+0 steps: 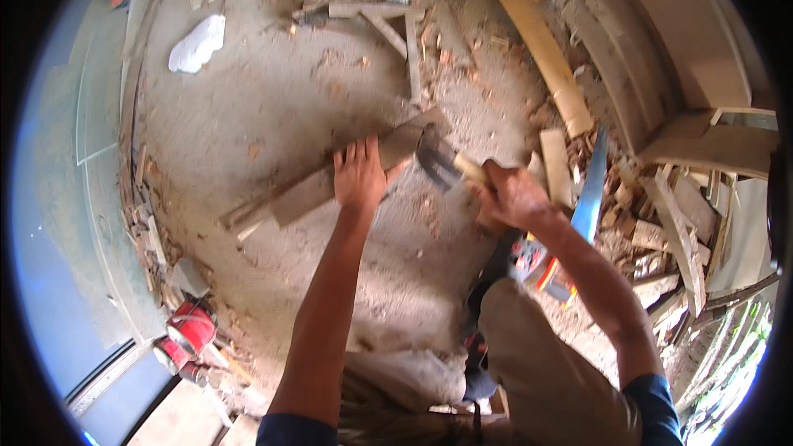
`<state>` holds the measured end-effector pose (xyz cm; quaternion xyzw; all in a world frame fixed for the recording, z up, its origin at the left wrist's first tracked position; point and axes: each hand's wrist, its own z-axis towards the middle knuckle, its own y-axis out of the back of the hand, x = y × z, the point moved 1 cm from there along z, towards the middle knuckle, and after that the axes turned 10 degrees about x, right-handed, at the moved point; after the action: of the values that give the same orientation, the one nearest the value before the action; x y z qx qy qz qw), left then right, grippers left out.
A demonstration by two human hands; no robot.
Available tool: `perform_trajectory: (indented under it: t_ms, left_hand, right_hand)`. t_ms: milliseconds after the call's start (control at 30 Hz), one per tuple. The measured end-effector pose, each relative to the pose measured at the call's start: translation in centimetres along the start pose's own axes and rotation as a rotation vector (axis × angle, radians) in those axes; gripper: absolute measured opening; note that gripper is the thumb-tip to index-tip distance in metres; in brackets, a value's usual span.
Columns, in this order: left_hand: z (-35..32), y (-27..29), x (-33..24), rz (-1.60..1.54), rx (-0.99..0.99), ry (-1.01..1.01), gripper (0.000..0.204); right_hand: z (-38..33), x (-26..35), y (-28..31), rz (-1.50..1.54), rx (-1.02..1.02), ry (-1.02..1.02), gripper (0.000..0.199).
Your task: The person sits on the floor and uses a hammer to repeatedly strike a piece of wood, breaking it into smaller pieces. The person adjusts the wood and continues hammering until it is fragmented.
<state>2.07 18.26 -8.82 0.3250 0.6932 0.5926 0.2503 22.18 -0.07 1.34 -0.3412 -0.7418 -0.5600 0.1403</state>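
Two bent legs (537, 347) are seen nearest, above dirt-strewn floor (281, 107). Hands held apart: right hand (516, 196) is clamped round hammer handle (472, 169); left hand (360, 173) is pressed on wooden plank (307, 196), laid on floor ahead of legs. Hammer head (432, 153) blurred near plank's right end; contact cannot be told. Blue blade (591, 192) seen beside right forearm (599, 281). Farther off, long pale board (541, 54) and white scrap (197, 45) seen.

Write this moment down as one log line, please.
Left hand: on wooden plank | Right hand: gripping claw hammer by handle | Hammer head: by plank's end, contact unclear | Nearby: blue-bladed saw at right
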Motion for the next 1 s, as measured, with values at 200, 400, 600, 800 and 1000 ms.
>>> perform_trajectory:
  t_ms: [200, 400, 600, 800, 1000]
  left_hand:
    - [0.3, -0.8, 1.9, -0.024, -0.089, -0.007, 0.078]
    - [0.7, 0.6, 0.6, -0.033, -0.064, -0.002, 0.073]
    - [0.3, -0.2, 1.0, -0.028, -0.138, 0.036, 0.076]
    - [0.5, 0.1, 0.7, -0.078, -0.063, 0.054, 0.075]
    - [1.3, 0.2, 0.3, -0.042, -0.119, 0.047, 0.072]
  right_hand:
    - [-3.4, 3.4, 1.9, 0.151, 0.028, 0.243, 0.044]
    - [-2.1, 0.4, -1.3, 0.058, 0.022, 0.113, 0.040]
    - [-3.4, 2.9, -1.4, 0.070, 0.057, 0.080, 0.044]
    - [-3.2, 6.2, 0.5, -0.103, -0.126, 0.458, 0.049]
    - [0.1, -2.9, -1.4, -0.105, 0.000, 0.010, 0.044]
